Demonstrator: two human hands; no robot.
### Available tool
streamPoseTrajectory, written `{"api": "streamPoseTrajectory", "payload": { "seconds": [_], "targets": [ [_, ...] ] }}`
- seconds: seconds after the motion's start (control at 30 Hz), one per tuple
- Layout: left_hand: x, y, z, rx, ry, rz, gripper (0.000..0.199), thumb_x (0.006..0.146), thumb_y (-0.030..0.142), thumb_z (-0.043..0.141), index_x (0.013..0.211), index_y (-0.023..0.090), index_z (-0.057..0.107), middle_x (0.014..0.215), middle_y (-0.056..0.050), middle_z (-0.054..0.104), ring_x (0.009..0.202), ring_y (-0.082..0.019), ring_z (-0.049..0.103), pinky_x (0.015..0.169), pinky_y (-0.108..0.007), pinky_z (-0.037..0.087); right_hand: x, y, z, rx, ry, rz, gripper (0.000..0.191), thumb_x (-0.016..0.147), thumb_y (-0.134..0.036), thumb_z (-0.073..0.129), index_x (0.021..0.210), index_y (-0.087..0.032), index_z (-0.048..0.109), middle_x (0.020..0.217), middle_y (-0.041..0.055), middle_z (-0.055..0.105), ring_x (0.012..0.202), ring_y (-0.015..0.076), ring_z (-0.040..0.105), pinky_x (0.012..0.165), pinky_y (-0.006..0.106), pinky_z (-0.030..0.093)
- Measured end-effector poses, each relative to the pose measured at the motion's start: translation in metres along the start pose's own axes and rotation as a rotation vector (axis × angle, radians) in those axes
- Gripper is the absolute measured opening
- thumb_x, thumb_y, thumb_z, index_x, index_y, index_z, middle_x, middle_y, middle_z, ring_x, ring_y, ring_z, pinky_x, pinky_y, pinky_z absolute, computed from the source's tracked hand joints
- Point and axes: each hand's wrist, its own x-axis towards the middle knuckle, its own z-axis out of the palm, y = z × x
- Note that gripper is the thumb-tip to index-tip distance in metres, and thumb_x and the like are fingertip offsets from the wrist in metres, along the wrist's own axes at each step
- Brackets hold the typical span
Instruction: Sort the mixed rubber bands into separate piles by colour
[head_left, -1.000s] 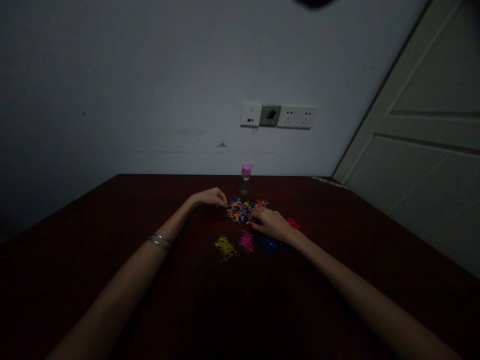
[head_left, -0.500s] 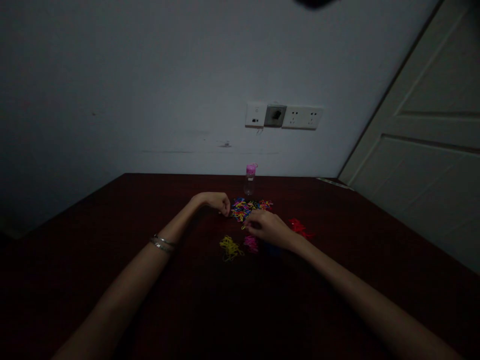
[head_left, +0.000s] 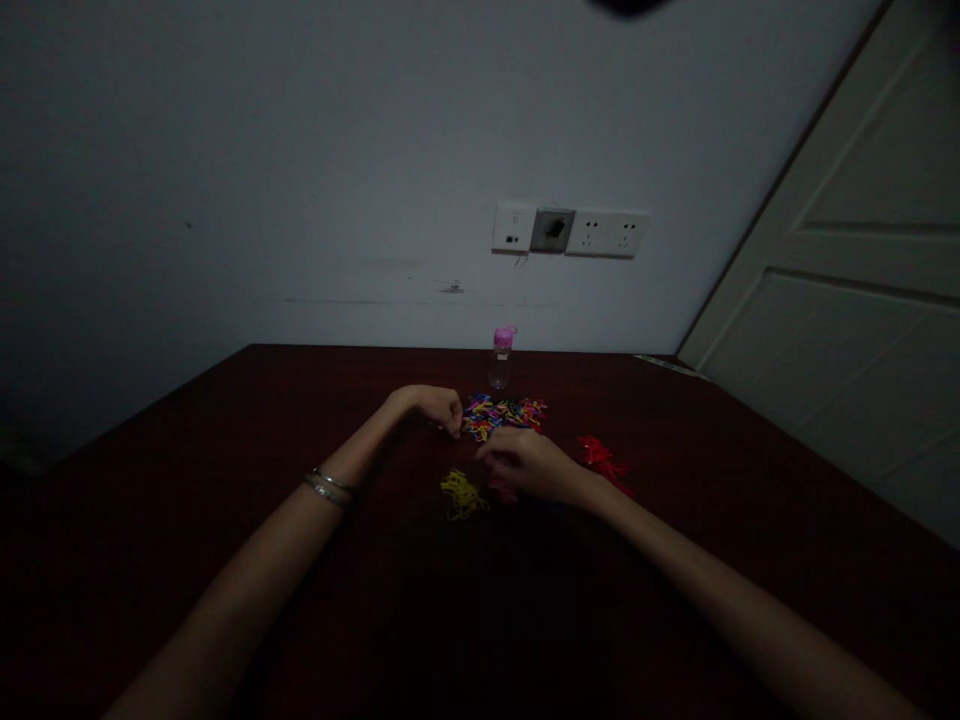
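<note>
A mixed pile of small coloured rubber bands [head_left: 484,415] lies on the dark table. At its left edge my left hand [head_left: 442,408] rests with curled fingers; what they hold, if anything, is hidden. My right hand [head_left: 532,462] is closed in a pinch just in front of the mixed pile. A yellow rubber band showed at its fingertips a moment ago; in the dim light it is hard to see now. Yellow rubber bands [head_left: 463,495] form a pile below those fingertips. Pink rubber bands [head_left: 502,488] are partly covered by the right hand. Red rubber bands [head_left: 600,458] lie beyond the right wrist.
Behind the mixed pile stands a clear bottle [head_left: 499,370] with a pink lid. The dark red table [head_left: 337,620] meets a wall with a row of sockets [head_left: 607,234]. A pale panelled door [head_left: 847,260] is at the right.
My right hand has moved slightly down and left, away from the mixed pile, and now covers more of the pink rubber bands. The left hand has hardly moved.
</note>
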Motion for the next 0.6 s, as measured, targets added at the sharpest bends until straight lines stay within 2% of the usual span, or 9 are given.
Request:
{"api": "streamPoseTrajectory", "payload": {
  "seconds": [0.17,0.37,0.5,0.6],
  "targets": [
    [0.004,0.0,0.004,0.045,0.024,-0.013,0.009,0.05,0.017,0.061,0.058,0.015,0.066,0.046,0.002,0.055,0.044,-0.009,0.043,0.043,-0.019,0.027,-0.002,0.032,-0.018,0.089,0.127,0.108,0.022,0.075,-0.014,0.048,0.089,-0.017,0.065,0.083,0.0033,0.064,0.072,0.0126,0.056,0.066,0.024,0.042],
    [0.002,0.001,0.003,0.018,0.047,0.011,0.01,0.05,0.015,0.061,0.059,0.014,0.066,0.049,0.001,0.056,0.046,-0.009,0.044,0.045,-0.02,0.028,-0.013,0.077,-0.035,0.168,0.235,0.273,0.021,0.075,-0.021,0.048,0.086,-0.014,0.065,0.088,0.0059,0.065,0.079,0.0153,0.058,0.072,0.027,0.045],
    [-0.002,0.02,0.008,-0.049,0.002,0.135,0.013,0.055,0.017,0.06,0.065,0.013,0.067,0.054,0.001,0.058,0.049,-0.008,0.045,0.048,-0.019,0.03,-0.02,0.1,-0.037,0.13,0.258,0.373,0.021,0.075,-0.023,0.049,0.084,-0.014,0.066,0.085,0.0052,0.067,0.078,0.0161,0.059,0.073,0.028,0.045],
    [0.002,0.044,0.021,-0.091,0.077,0.256,0.013,0.058,0.016,0.058,0.067,0.012,0.066,0.054,0.002,0.056,0.05,-0.007,0.044,0.049,-0.018,0.03,-0.022,0.109,-0.035,0.131,0.24,0.411,0.023,0.074,-0.022,0.048,0.085,-0.014,0.066,0.084,0.0048,0.067,0.075,0.016,0.06,0.069,0.026,0.045]
  ]
}}
